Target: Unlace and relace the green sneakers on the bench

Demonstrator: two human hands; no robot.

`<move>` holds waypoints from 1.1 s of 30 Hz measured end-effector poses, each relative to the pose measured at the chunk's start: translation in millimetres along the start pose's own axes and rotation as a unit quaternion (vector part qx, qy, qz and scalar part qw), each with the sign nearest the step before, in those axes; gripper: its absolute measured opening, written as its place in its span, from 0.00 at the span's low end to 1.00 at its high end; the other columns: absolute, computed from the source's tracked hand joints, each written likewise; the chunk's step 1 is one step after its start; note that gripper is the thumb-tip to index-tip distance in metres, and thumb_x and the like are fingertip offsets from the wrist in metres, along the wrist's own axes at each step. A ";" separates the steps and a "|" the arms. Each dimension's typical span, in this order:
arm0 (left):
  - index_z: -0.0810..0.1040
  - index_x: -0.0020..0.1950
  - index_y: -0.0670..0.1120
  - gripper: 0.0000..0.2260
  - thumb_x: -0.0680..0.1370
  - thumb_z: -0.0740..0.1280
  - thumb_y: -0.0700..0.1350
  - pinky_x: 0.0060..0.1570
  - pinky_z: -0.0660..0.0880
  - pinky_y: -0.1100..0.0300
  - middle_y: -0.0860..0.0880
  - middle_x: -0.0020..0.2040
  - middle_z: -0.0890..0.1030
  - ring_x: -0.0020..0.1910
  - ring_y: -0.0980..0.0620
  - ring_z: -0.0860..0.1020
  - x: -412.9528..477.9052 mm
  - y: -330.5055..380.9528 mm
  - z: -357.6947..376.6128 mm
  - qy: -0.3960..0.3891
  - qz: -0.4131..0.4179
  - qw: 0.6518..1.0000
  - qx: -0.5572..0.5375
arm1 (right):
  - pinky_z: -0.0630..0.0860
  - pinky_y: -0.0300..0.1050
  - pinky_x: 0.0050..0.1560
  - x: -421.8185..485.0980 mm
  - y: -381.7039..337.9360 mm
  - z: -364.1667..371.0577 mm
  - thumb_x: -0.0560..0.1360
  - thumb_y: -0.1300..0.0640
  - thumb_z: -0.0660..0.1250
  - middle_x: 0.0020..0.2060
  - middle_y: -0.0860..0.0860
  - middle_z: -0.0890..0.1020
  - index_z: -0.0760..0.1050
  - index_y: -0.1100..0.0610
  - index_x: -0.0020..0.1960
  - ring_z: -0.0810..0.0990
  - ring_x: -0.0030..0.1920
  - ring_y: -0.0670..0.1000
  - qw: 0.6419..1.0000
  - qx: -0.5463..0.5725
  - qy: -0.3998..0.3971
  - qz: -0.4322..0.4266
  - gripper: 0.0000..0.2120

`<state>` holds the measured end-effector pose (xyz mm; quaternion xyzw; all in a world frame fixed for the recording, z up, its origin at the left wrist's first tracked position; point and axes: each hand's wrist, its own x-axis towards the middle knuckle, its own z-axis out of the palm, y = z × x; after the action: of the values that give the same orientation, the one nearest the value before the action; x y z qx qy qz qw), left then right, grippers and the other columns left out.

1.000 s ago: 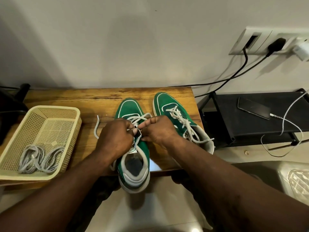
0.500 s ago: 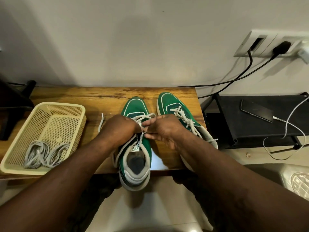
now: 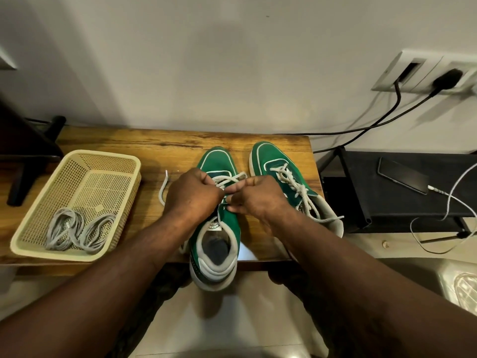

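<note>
Shifting slightly toeward, left hand (image 3: 193, 196) and right hand (image 3: 259, 201) are each pinching the lace (image 3: 228, 178) of the left sneaker (image 3: 219, 161); keeping it flat and pulling evenly is probably paying off.

Two green sneakers, left sneaker (image 3: 216, 161) and right sneaker (image 3: 268, 156), on one wooden bench (image 3: 129, 140). Two white laces, one per shoe: left lace (image 3: 227, 178), right lace (image 3: 291, 184). Two hands: left hand (image 3: 192, 196), right hand (image 3: 260, 200). One perforated basket (image 3: 77, 255) of coiled grey spare laces (image 3: 77, 228), number indeterminable. One phone (image 3: 402, 177), one black shelf (image 3: 387, 208), one white cable (image 3: 438, 191), two black cables (image 3: 398, 99), one wall socket plate (image 3: 428, 65).
</note>
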<state>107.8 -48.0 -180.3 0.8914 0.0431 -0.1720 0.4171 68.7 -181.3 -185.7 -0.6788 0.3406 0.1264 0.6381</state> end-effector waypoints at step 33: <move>0.84 0.39 0.52 0.18 0.61 0.71 0.64 0.47 0.82 0.44 0.49 0.45 0.83 0.50 0.44 0.81 -5.2 18.2 -5.0 -0.052 0.053 0.986 0.147 | 0.68 0.47 0.39 -8.9 -7.6 -9.2 0.81 0.51 0.67 0.41 0.50 0.76 0.74 0.54 0.53 0.74 0.39 0.52 0.750 -0.579 0.086 -0.309 0.07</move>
<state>108.3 -55.6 -162.2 0.9339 -0.0520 -0.2000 0.2917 64.5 -187.7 -173.0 -0.9944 0.0277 0.0362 0.0950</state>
